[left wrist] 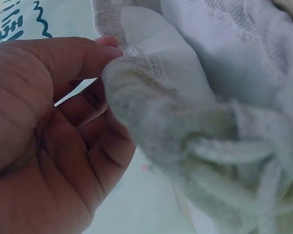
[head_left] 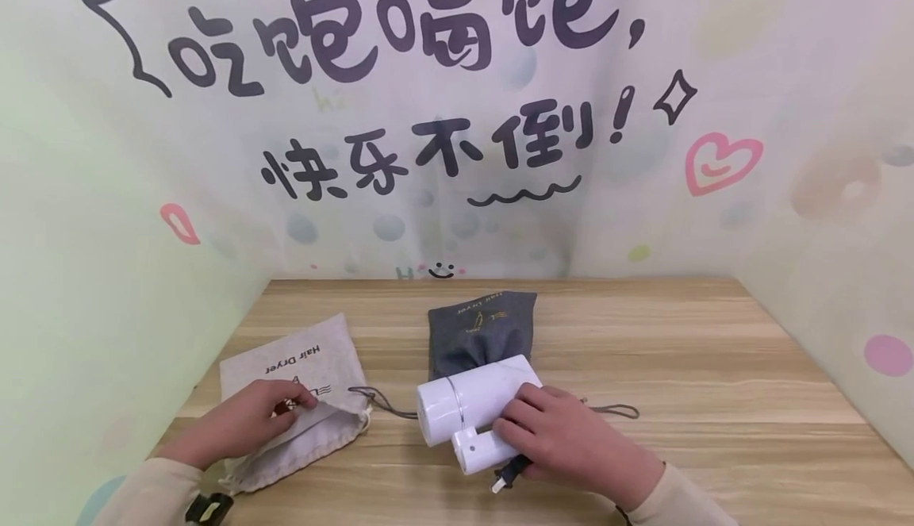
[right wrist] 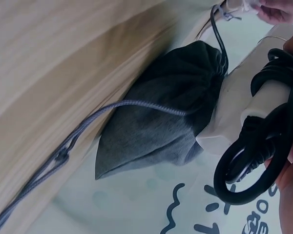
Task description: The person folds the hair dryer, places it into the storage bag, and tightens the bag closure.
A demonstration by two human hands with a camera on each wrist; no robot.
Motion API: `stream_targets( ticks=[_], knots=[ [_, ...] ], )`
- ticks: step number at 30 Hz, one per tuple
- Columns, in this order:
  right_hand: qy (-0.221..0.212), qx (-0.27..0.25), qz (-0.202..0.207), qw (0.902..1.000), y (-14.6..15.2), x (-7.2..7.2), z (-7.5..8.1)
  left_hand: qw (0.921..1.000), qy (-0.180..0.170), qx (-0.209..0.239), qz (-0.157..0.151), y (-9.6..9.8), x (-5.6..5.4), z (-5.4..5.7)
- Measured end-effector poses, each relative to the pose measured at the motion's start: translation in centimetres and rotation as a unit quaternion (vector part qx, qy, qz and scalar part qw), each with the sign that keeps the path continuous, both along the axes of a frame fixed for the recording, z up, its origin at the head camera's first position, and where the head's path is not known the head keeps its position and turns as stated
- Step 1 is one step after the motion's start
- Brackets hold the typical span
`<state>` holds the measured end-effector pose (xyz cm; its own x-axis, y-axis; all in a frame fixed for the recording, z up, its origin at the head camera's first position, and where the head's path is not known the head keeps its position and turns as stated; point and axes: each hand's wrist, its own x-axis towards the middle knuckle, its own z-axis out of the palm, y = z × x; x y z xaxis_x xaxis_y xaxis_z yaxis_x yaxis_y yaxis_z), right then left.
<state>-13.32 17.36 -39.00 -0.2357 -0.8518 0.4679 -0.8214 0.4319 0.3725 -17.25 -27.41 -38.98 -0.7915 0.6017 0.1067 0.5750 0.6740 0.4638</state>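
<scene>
My left hand pinches the mouth edge of a beige drawstring bag printed "Hair Dryer"; its mouth gapes towards me. The left wrist view shows the thumb and forefinger at the gathered cloth rim. My right hand grips a white hair dryer with its handle folded along the barrel, tilted just in front of a dark grey bag. A black power cord is wound around the handle, and the plug sticks out below my fingers.
The dark grey drawstring bag, printed in gold, lies on the wood-grain table behind the dryer. Its grey drawstrings trail out to both sides. A wall with printed lettering closes off the back.
</scene>
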Motion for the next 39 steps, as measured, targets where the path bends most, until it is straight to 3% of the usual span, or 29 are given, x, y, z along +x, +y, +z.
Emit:
stream_targets(
  ticks=[11, 21, 29, 39],
  knots=[
    [0.000, 0.013, 0.008, 0.9999, -1.8, 0.2, 0.1, 0.9995, -0.021, 0.024, 0.000, 0.7, -0.1, -0.3],
    [0.050, 0.015, 0.041, 0.9978, -4.2, 0.0, 0.0, 0.9979, -0.050, 0.039, 0.016, 1.1, 0.3, -0.6],
    [0.025, 0.058, 0.050, 0.9967, -6.6, 0.3, -0.5, 0.9971, -0.054, 0.048, 0.026, 1.3, 0.6, -0.9],
    [-0.008, 0.070, 0.022, 0.9973, -9.2, -0.4, -0.1, 0.9970, -0.046, 0.053, 0.033, 1.5, 0.4, -0.7]
  ],
)
